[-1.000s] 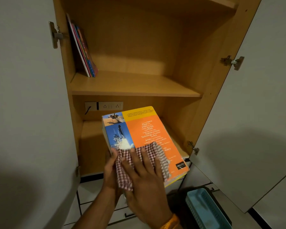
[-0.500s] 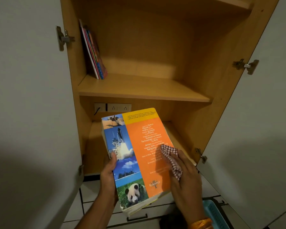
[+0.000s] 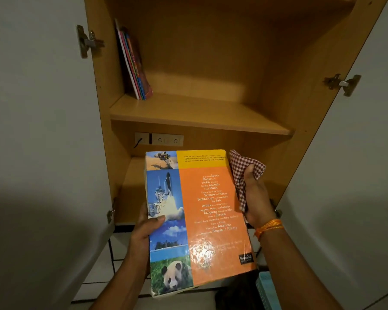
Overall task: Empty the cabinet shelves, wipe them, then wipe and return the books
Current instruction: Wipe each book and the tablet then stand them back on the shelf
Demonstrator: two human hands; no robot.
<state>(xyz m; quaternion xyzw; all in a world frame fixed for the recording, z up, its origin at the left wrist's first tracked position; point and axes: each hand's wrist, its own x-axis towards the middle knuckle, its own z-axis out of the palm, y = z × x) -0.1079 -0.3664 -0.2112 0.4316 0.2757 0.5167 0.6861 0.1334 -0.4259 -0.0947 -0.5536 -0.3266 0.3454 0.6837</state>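
The left hand point(image 3: 143, 229) grips the big book point(image 3: 202, 220), thumb on top. The right hand point(image 3: 254, 195) squeezes a checked cloth point(image 3: 242, 166) beside it.

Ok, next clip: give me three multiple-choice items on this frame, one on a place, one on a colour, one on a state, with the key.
1. Where do the thin books stand?
A. Left end of the middle shelf
B. Right end of that shelf
C. On the floor

2. What colour is the main panel of the large book?
A. Green
B. Orange
C. Purple

3. What is the right hand doing?
A. Hanging idle
B. Pushing the door
C. Gripping the checked cloth at the book's edge

Key: 1 A, they lean against the left wall; 2 B, orange beside the photo strip; 3 C, its fingers curl round the bunched cloth, while the left hand holds the book.
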